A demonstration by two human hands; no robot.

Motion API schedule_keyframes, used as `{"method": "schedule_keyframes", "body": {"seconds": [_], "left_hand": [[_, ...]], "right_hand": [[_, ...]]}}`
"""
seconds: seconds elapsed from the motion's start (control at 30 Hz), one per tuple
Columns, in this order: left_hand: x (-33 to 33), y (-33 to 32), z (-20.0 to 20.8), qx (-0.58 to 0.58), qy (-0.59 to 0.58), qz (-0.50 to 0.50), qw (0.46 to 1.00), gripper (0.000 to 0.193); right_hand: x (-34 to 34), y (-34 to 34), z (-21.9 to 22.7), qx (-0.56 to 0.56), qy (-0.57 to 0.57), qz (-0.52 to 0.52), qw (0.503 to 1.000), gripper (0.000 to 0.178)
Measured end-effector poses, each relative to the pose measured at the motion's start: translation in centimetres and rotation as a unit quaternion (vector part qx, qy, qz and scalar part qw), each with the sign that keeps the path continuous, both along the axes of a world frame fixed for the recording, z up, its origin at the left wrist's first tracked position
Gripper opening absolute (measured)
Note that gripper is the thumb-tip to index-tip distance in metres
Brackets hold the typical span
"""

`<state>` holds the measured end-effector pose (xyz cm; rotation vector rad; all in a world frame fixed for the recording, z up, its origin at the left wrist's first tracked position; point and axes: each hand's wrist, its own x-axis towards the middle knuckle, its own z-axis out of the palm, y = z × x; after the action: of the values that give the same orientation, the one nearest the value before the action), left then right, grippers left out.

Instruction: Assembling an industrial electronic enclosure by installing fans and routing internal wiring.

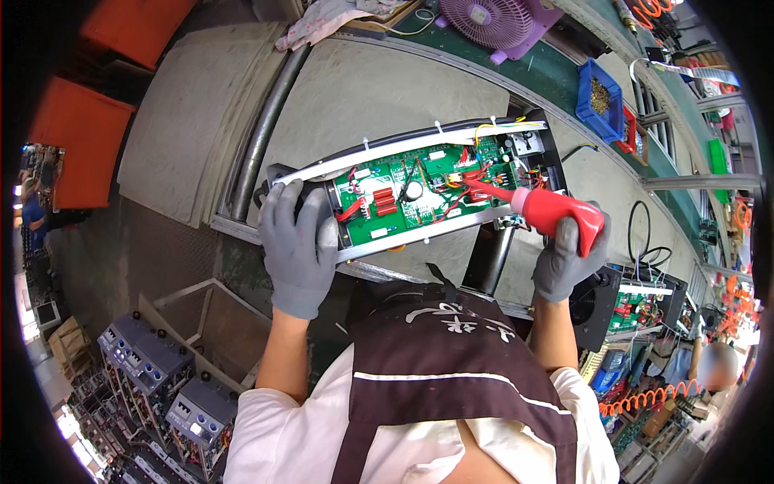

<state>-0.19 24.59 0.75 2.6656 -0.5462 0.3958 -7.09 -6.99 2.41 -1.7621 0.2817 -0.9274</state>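
An open electronic unit with pale metal side rails lies tilted in front of me, its right end farther away. Inside sits a green circuit board with red parts and wires. My left hand, in a grey glove, grips the unit's left end, fingers over the edge. In my right hand, also gloved, is a red squeeze bottle with a long tapered nozzle. The nozzle points left over the board, its tip near the red wires at the middle; whether it touches them I cannot tell.
Beyond the unit stand a purple fan and a blue bin of small metal parts. Another open unit is at right. Grey boards are stacked at left, with more units lower left. A roller crosses the bench.
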Motion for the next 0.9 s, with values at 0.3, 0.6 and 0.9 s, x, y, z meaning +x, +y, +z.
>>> {"method": "schedule_keyframes", "body": {"seconds": [0.3, 0.6, 0.9], "left_hand": [[-0.1, -0.1, 0.2, 0.005, -0.002, 0.001, 1.000, 0.037], [0.0, -0.1, 0.2, 0.001, -0.008, 0.003, 1.000, 0.037], [-0.1, -0.1, 0.1, -0.005, -0.005, -0.004, 1.000, 0.036]], "right_hand": [[2.6, -0.4, -1.0, -0.117, 0.035, -0.021, 0.992, 0.037], [2.6, 0.1, -0.3, -0.218, 0.099, 0.018, 0.971, 0.033], [2.7, -0.9, -0.9, -0.136, 0.069, -0.047, 0.987, 0.034]]}}
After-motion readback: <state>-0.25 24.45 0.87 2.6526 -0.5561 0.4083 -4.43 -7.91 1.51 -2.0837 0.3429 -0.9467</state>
